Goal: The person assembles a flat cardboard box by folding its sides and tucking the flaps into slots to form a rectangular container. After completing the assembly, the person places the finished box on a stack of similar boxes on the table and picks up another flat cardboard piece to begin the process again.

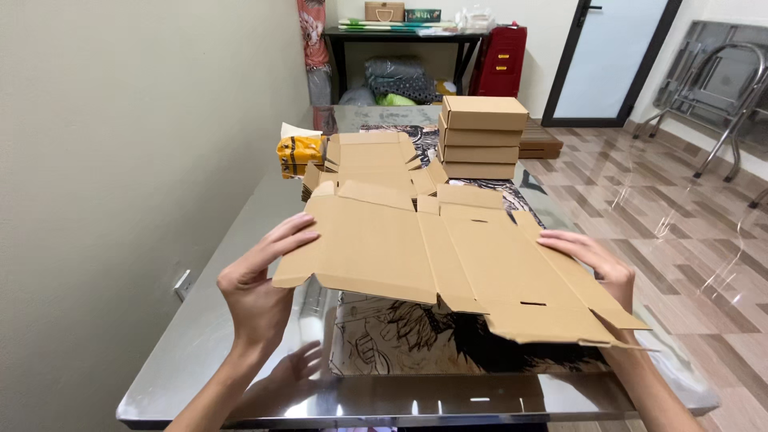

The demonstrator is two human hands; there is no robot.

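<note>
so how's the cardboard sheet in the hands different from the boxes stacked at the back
The cardboard sheet is unfolded and flat, held above the table by the left hand and right hand; the stacked boxes are folded shut and rest on the table. Both are plain brown cardboard.

A flat unfolded box blank (pixel 448 256) hangs over the near part of the table (pixel 232 320), the left hand (pixel 260 280) at its left edge and the right hand (pixel 596 260) at its right edge. Under it, on the table, lies a printed sheet (pixel 416 340). Farther back sits a pile of flat blanks (pixel 368 164) — to its left a small packet (pixel 298 154), to its right a stack of folded boxes (pixel 480 136). Beyond the table's far end stands a shelf table (pixel 400 40) against the wall; folding chairs (pixel 720 88) lean far right.
</note>
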